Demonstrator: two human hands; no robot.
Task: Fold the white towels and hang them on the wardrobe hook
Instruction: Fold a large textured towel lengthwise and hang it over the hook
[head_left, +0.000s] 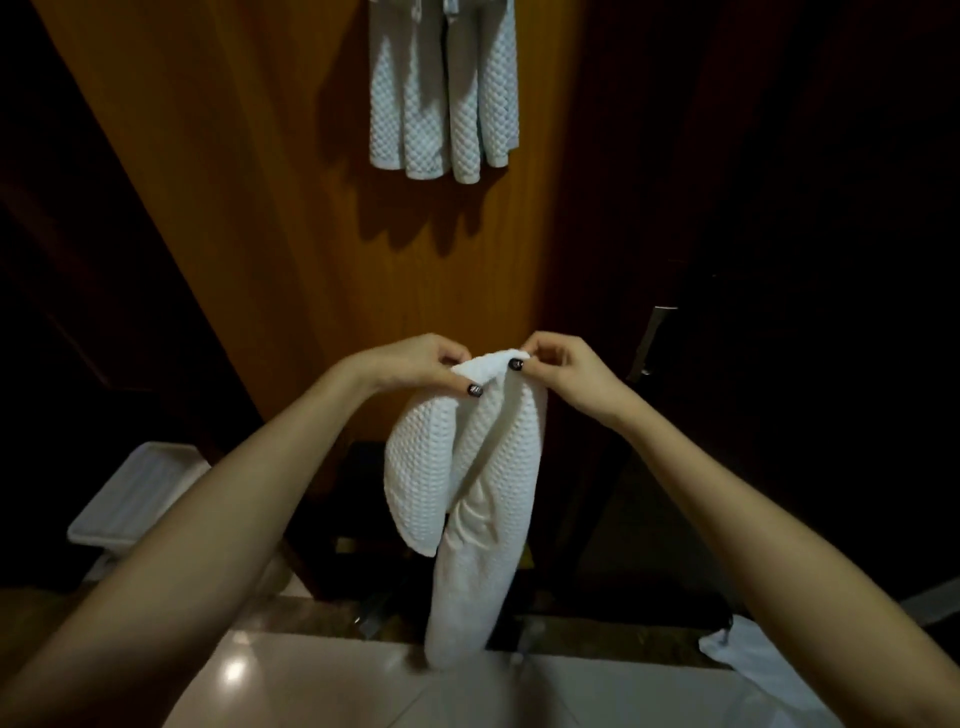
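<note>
Wooden wardrobe panel (260, 208), glossy tiled floor (311, 686)

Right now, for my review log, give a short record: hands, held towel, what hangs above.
held towel: white, waffle-textured, hanging down from both hands
left hand: pinches its top edge
right hand: pinches the same edge
hung towels: white, against the wardrobe panel above
hook: out of view
lower left: white container
</note>
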